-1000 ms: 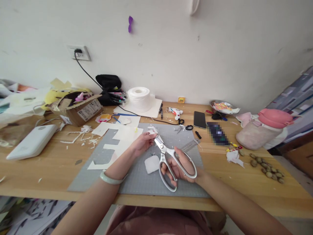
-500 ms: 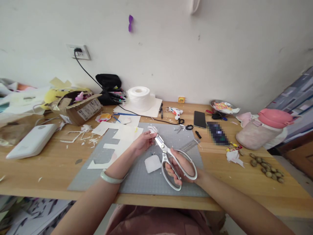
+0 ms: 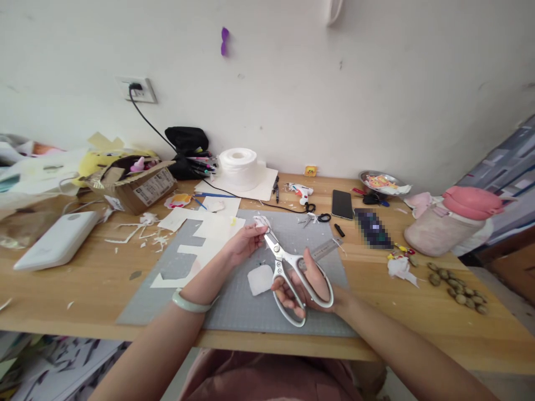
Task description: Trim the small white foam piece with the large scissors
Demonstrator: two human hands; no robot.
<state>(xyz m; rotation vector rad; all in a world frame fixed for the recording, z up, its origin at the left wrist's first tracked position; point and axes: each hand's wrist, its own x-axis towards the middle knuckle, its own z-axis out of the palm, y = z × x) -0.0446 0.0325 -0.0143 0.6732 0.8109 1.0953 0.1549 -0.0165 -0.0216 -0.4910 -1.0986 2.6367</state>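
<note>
My right hand (image 3: 307,284) is closed around the white handles of a large pair of scissors (image 3: 278,252), thumb through one loop and fingers through the other. The blades point up and left, toward my left hand (image 3: 246,240). Between thumb and fingers, my left hand pinches a small white piece of paper (image 3: 262,221) at the blade tips. How far the blades are around that piece is hard to make out. A white rounded square pad (image 3: 259,279) lies below on the grey cutting mat (image 3: 234,312).
Cut white paper (image 3: 196,253) lies on the mat's left, a metal ruler (image 3: 324,249) on its right. Behind are small black-handled scissors (image 3: 322,218), a glue gun (image 3: 301,192) and a white roll (image 3: 238,167). A phone (image 3: 342,204) and pink-lidded bottle (image 3: 443,223) stand right.
The scissor handles have spread slightly further apart, and my right thumb has lifted and straightened. My left hand stays almost in place with the paper.
</note>
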